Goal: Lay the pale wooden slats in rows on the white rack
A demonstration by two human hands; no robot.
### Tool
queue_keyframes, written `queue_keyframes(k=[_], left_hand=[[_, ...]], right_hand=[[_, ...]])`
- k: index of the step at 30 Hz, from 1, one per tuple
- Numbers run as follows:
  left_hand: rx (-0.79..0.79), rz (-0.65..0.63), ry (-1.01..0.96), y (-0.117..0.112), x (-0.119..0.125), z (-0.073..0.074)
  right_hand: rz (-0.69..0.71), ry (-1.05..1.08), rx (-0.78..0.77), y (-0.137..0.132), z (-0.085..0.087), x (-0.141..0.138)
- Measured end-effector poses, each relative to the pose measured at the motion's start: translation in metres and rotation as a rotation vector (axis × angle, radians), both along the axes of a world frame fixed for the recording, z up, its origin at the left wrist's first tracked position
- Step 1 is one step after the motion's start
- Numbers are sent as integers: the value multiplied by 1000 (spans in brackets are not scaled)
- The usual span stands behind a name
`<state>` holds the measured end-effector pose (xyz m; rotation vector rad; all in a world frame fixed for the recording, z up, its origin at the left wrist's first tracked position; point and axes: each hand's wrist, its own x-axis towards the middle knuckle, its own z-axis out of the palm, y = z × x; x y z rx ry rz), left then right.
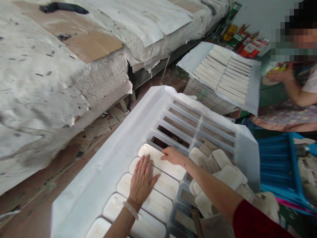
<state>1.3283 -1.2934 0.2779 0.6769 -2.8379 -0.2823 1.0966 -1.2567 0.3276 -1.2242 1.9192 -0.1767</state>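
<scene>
Rounded, oblong white pads (158,185) lie side by side in the left column of slots of a white slotted frame (81,185). My left hand (141,181), with a pale bracelet at the wrist, rests flat on these pads, its fingers spread. At the uppermost pad (151,152), my right hand (173,156) has its thumb and index finger close together on the far edge. The undersides of its fingers are hidden. A loose heap of similar white pads (228,177) lies over the frame's right column, partly behind my right forearm.
A large bench (104,76) covered in stained sheeting fills the left and back. Behind my frame, a second frame (190,62) carries thin white strips. On the right are a co-worker's hand (281,74) and a blue crate (277,165). Coloured boxes (252,46) stand at the wall.
</scene>
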Motion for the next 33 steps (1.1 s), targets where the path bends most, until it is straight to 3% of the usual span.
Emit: queue_keyframes(k=[13,20,23,27,33], left_hand=[[-14,11,20,-4,-36,-3],[-18,-12,25,-2,-39,-4],[-10,-32,58,0,-39,0],[-7,-45,65,0,-40,1],[-17,-52,83,4,-42,1]], right_hand=[[114,372,60,3,19,25],[43,505,36,6,16,27],[-2,567,-65,27,30,30],[-30,585,-215,76,42,48],[-127,525,-223,134,17,81]])
